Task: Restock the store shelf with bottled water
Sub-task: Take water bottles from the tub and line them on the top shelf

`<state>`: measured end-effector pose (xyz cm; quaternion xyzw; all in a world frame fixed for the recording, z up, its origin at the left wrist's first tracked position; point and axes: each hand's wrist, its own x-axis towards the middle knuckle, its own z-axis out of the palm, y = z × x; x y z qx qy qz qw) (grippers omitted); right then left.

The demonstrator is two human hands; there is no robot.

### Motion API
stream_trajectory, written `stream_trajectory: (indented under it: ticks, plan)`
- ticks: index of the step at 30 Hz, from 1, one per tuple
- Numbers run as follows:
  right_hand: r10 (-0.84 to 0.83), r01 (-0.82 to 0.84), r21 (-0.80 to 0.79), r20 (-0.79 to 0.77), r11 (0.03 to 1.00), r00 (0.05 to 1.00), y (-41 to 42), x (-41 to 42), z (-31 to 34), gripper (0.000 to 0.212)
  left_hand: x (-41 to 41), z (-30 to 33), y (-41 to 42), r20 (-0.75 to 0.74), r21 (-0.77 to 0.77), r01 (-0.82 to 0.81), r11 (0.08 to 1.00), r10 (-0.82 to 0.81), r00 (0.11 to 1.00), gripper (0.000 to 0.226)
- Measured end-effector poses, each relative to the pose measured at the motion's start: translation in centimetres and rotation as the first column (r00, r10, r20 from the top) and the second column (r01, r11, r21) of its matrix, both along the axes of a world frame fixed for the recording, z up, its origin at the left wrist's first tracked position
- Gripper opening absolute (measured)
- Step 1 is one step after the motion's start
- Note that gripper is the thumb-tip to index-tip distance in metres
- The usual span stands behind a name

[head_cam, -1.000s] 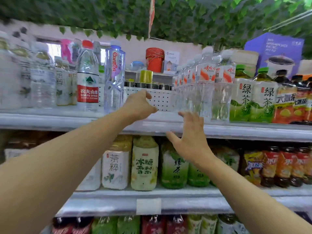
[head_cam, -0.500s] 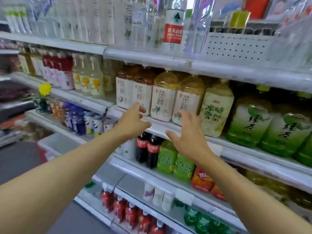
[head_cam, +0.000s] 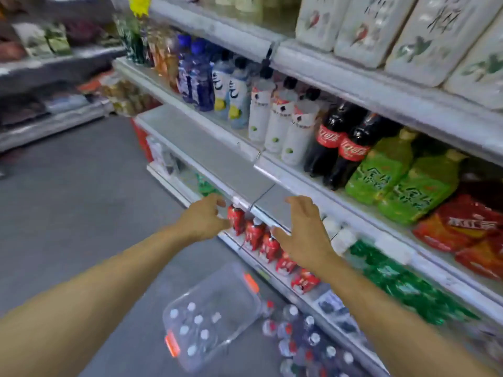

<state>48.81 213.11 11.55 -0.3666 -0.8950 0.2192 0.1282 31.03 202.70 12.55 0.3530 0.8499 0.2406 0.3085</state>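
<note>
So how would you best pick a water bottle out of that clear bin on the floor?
From straight above, by the cap and neck. The bottles stand upright and packed in the clear bin, so only their white caps are exposed. Both the left hand and right hand are empty.

Your shelf boards [head_cam: 217, 156] look like painted sheet metal, pale grey, smooth, semi-matt, with a duller sheen along the front lips. Floor [head_cam: 68, 202] at 9 o'clock reads as flat grey, matt, no visible texture. The bin [head_cam: 215, 314] at 6 o'clock is clear plastic, glossy, with orange plastic latches. Water bottles [head_cam: 304, 338] beside it at 5 o'clock: clear plastic, white and red caps, blurred. Cola bottles [head_cam: 343, 142] at 2 o'clock are glossy dark plastic with red film labels. Green bottles [head_cam: 392, 175] at 3 o'clock carry shiny shrink-wrap labels. White bottles [head_cam: 277, 126] look satin-sleeved. Both your hands are bare.
</note>
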Motion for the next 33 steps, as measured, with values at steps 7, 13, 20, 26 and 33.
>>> stream_trajectory:
  ticks: [7,13,20,26,33]
  plan:
    - [0.051,-0.026,-0.154,0.160,0.988,0.986,-5.5,-4.2,-11.6,0.059,-4.0,-12.0,-5.6,0.119,-0.171,0.007,0.985,0.013,0.993,0.047]
    - [0.152,-0.081,-0.257,0.272,0.963,0.950,-9.4,-6.5,-20.7,0.061,-5.4,-20.9,-9.9,0.162,-0.237,-0.008,0.972,0.047,0.986,0.044]
    - [0.278,-0.130,-0.383,0.362,0.915,0.890,-13.2,-7.8,-34.0,0.059,-5.3,-34.1,-14.5,0.196,-0.300,-0.117,0.947,0.181,0.964,0.040]
    - [0.317,-0.113,-0.450,0.409,0.886,0.856,-15.0,-7.7,-45.5,0.061,-3.3,-45.2,-16.7,0.186,-0.362,-0.155,0.919,0.234,0.954,0.042]
    - [0.338,-0.093,-0.495,0.433,0.864,0.836,-17.1,-7.1,-57.8,0.058,-1.4,-55.4,-17.3,0.112,-0.360,-0.205,0.910,0.260,0.959,0.046]
